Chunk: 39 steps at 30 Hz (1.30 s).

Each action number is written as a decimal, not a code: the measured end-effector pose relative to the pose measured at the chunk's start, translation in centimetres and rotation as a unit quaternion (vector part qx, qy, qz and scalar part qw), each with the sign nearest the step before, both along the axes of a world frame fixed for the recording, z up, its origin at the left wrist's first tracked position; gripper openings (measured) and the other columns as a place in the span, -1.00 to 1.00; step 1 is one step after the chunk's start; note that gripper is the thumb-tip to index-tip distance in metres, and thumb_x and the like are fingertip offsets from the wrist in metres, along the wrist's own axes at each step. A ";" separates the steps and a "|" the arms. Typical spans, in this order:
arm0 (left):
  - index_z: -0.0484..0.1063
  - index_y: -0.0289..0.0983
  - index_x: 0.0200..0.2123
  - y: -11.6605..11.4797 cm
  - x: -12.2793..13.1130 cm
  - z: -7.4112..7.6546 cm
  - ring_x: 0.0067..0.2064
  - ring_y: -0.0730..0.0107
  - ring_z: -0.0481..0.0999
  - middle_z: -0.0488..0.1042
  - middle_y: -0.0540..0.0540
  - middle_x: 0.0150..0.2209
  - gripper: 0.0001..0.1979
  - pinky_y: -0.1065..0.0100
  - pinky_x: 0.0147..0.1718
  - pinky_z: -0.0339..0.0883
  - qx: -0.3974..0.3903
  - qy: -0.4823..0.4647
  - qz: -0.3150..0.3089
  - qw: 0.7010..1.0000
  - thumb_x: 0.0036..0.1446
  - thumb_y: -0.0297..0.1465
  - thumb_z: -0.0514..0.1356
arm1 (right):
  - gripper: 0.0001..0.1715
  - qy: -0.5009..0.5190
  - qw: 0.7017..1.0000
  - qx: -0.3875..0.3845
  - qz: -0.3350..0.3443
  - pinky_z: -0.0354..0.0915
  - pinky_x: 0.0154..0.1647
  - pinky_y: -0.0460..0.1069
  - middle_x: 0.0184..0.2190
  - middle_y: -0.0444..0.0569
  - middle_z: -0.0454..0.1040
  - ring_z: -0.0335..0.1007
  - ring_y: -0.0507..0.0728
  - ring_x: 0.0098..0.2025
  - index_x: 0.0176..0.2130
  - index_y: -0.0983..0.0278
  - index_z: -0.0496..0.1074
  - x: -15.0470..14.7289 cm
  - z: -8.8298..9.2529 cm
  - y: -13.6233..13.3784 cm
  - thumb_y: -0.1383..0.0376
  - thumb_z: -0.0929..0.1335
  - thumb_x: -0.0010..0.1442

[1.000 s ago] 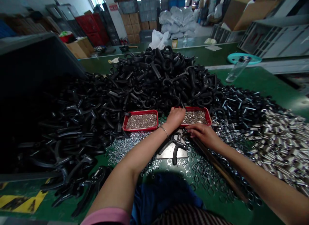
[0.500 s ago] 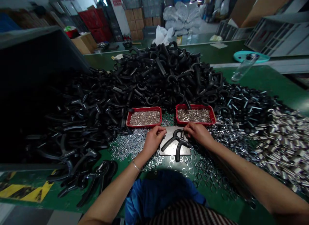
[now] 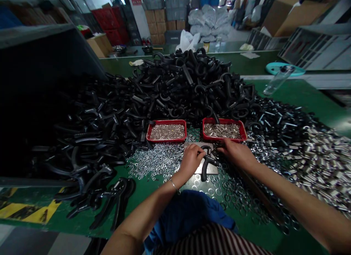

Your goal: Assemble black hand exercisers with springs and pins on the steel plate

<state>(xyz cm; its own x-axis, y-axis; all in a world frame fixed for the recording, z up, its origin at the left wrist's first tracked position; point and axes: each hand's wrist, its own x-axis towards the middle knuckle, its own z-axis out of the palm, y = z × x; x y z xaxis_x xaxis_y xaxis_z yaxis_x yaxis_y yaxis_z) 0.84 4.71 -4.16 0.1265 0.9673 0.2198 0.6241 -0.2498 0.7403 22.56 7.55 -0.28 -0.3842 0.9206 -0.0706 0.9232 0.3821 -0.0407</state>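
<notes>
The black forked hand grip (image 3: 204, 170) lies on the metal plate (image 3: 213, 170), one leg pointing toward the person, nearer the narrowed left hand (image 3: 191, 159) than the right hand (image 3: 237, 152) (fingers bunched; whether either pinches anything, I cannot tell).

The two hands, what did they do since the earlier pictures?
The left hand was at the right red tray; it drew back to the metal plate, then moved right, over the black handle piece. What it holds is unclear. The right hand stayed beside that piece; the tray stayed put.
</notes>
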 end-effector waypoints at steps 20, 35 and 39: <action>0.45 -0.34 -0.17 -0.8 1.0 3.1 -0.05 0.08 0.42 0.47 -0.23 -0.14 -0.75 0.12 -0.03 0.30 0.082 0.347 -0.173 0.918 0.33 -0.30 0.07 | -0.63 0.265 0.956 -0.105 -0.067 0.34 -0.37 0.01 -0.28 0.05 0.54 0.48 0.17 -0.41 0.04 0.26 0.21 5.2 0.6 -5.1 0.10 0.20 0.35; 0.16 -0.23 0.26 -4.3 -0.3 1.6 0.15 0.00 0.29 0.33 -0.23 0.14 -0.44 0.00 0.17 0.15 0.018 0.259 -0.093 0.961 0.21 -0.34 0.18 | -0.52 0.281 0.957 -0.069 -0.031 0.47 -0.14 0.10 -0.09 0.06 0.60 0.58 0.24 -0.16 0.18 0.22 0.32 4.7 1.3 -6.6 0.08 0.17 0.41; -0.22 -0.34 0.39 -4.4 -0.4 0.4 0.17 -0.01 0.25 0.31 -0.29 0.14 -0.12 -0.03 0.23 0.06 -0.002 0.189 -0.050 0.981 0.17 -0.32 0.23 | -0.53 0.297 0.955 -0.014 -0.019 0.48 -0.11 0.10 -0.03 0.08 0.57 0.57 0.25 -0.10 0.21 0.20 0.28 2.5 2.4 -7.6 0.12 0.17 0.41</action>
<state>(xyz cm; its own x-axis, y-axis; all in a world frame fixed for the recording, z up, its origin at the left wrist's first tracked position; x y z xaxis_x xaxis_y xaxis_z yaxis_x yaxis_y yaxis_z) 0.49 0.30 -3.73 0.2934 0.9463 0.1355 0.8263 -0.3223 0.4619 25.08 -0.03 2.10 -0.3303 0.9357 0.1237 0.7478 0.3394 -0.5706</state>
